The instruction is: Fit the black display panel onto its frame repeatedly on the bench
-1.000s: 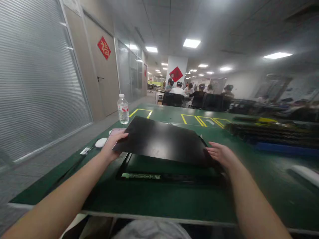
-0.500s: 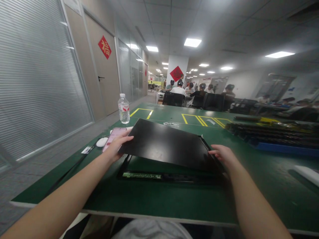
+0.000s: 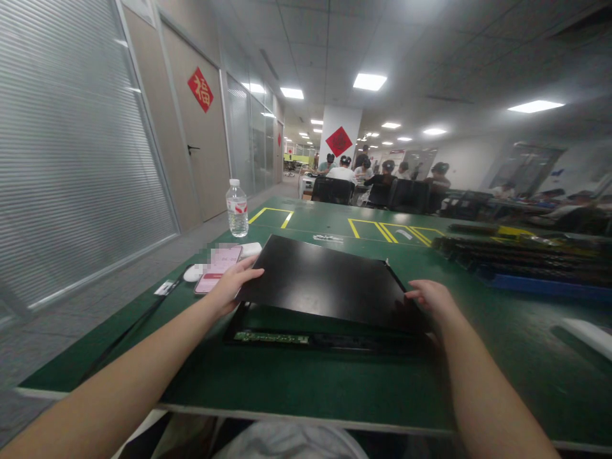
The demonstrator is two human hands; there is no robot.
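While the left hand [image 3: 234, 285] grips a flat black panel [image 3: 325, 280] by its left edge in the head view, thumb on top and fingers mostly hidden beneath, the right hand [image 3: 430, 299] is at the panel's right end, right of the frame's center, with its fingertips gathered close together against the dark edge there; whether they pinch the panel or the black frame [image 3: 363, 343] below it, I cannot tell. The panel sits at the center of the picture, broad glossy face upward, its long axis running from left to right and sloping down toward the right. Its left end is raised clear of the black frame, and its right end is down by the frame's right side, so the near edge slants across the opening. The black frame lies flat on the green table [image 3: 296, 395], its long side also running left to right, with a green circuit strip [image 3: 272, 338] along the left half of its near bar. Left of center, a pink-screened phone [image 3: 218, 271] lies just beyond the left hand, beside a white rounded object [image 3: 193, 273], and a water bottle [image 3: 238, 211] stands upright farther back. At the right, dark stacked parts [image 3: 507, 258] lie near a blue strip [image 3: 549, 285].
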